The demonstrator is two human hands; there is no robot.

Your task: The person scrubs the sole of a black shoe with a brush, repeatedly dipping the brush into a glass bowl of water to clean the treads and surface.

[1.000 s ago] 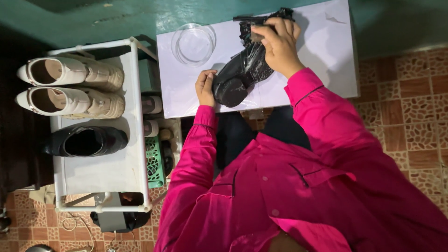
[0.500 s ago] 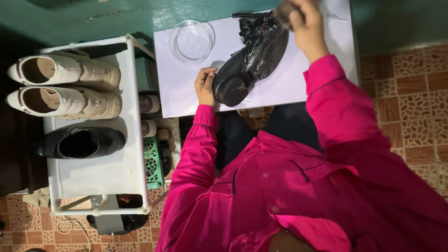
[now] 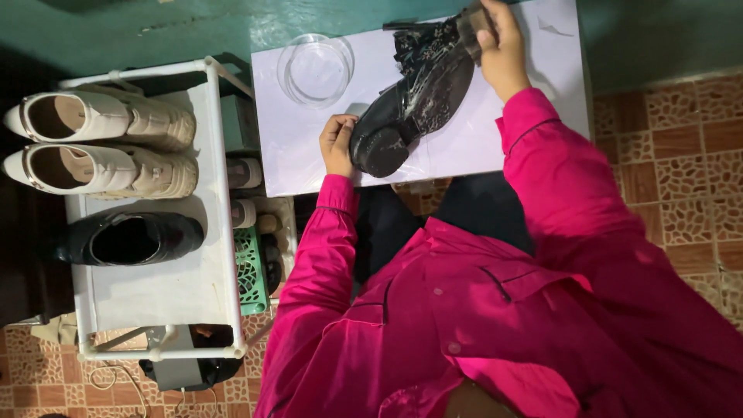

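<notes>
Diagonally, black shoe [image 3: 418, 104], heel toward left hand [image 3: 337, 143].

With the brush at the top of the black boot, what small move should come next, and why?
Probably draw the right hand and its brush back down the black boot toward the heel. The brush sits at the boot's far end, wet streaks show along its side, and the left hand steadies the heel.
</notes>
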